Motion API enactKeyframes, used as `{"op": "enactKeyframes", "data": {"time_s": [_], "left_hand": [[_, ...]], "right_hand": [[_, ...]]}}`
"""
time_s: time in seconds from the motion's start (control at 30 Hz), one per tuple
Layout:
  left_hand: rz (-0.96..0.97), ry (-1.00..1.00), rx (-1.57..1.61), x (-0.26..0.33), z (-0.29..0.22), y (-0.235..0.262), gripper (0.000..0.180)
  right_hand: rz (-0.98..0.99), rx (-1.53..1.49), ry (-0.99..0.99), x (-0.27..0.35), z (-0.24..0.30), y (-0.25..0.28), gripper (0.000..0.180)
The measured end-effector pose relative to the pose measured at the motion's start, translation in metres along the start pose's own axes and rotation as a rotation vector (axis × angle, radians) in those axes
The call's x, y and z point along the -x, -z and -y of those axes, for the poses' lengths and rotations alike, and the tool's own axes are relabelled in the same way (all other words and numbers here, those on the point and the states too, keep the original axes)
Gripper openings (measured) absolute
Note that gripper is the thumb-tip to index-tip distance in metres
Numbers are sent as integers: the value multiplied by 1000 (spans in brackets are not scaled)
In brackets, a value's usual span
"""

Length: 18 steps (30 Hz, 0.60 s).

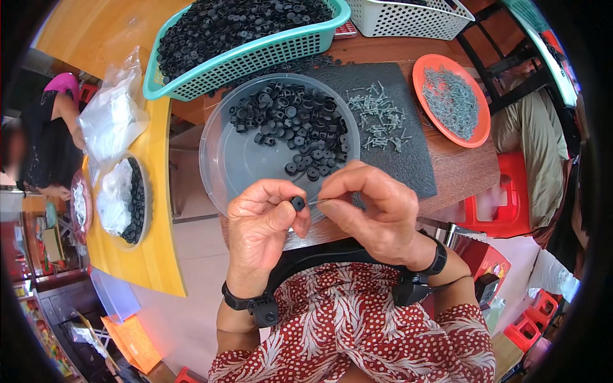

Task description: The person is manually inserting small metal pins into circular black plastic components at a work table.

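Observation:
My left hand [263,220] pinches a small round black plastic part [297,203] with its hole side toward the right. Between thumb and forefinger, my right hand [373,214] grips a thin metal screw [315,202], its end at or close to the black part; I cannot tell whether it is inside. Both hands are over the near rim of a clear round tub [220,172], which holds many black plastic parts [300,121]. To the right of the tub, a pile of loose screws [378,115] lies on a dark grey mat [415,163].
An orange plate [419,80] of screws stands at the right. Behind the tub is a teal basket [249,60] heaped with black parts, beside a white basket [408,20]. On the yellow table [163,249] at the left are plastic bags [115,121]. Another person [57,127] is at far left.

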<state>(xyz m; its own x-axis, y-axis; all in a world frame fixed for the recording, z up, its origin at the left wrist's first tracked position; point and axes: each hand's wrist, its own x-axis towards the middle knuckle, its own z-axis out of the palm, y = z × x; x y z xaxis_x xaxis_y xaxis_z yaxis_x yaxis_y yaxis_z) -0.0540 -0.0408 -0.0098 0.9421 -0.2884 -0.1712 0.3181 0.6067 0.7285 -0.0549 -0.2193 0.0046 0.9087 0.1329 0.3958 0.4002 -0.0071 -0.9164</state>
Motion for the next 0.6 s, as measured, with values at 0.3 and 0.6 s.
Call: {"op": "enactKeyframes", "data": {"time_s": [0.3,0.6], "left_hand": [[-29,-37,-54,3,3,-2,26],[-47,-61,-108,2,2,-4,25]], "right_hand": [[25,-105,-52,2,-4,-9,12],[33,55,28,2,-7,-6,15]]}}
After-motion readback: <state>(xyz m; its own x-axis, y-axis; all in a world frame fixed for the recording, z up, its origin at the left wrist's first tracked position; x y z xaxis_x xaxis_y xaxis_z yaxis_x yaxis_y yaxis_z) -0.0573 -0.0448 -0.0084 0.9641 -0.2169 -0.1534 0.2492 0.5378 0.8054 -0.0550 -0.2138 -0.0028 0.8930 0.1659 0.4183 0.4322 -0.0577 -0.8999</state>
